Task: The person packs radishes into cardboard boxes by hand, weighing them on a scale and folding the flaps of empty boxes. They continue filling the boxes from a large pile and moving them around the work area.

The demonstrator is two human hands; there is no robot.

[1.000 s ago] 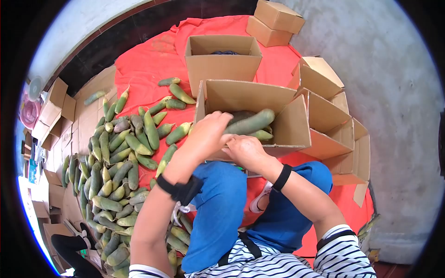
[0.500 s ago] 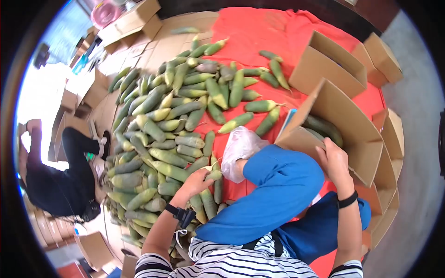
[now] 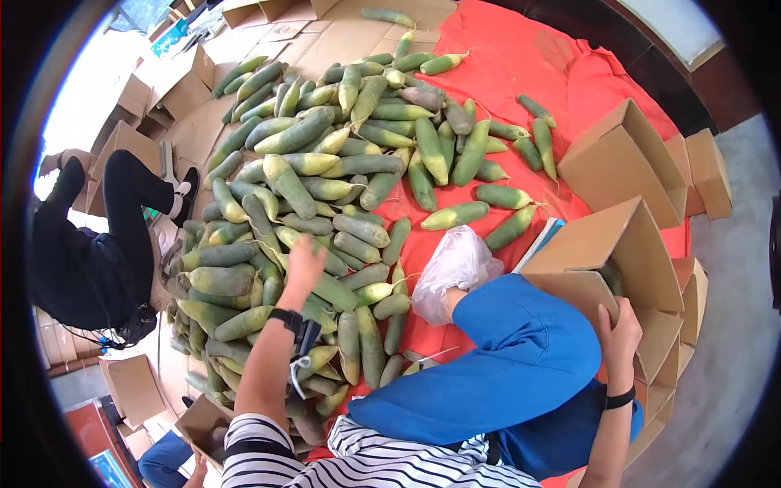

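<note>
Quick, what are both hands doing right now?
Left hand: reaching into the green radish pile, touching one; whether its grip has closed cannot be told.
Right hand: gripping the cardboard box flap.

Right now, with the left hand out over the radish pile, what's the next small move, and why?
Probably close the left hand on the green radish beneath it: the hand rests open on the pile, holding nothing, while the right hand grips the open cardboard box.
</note>
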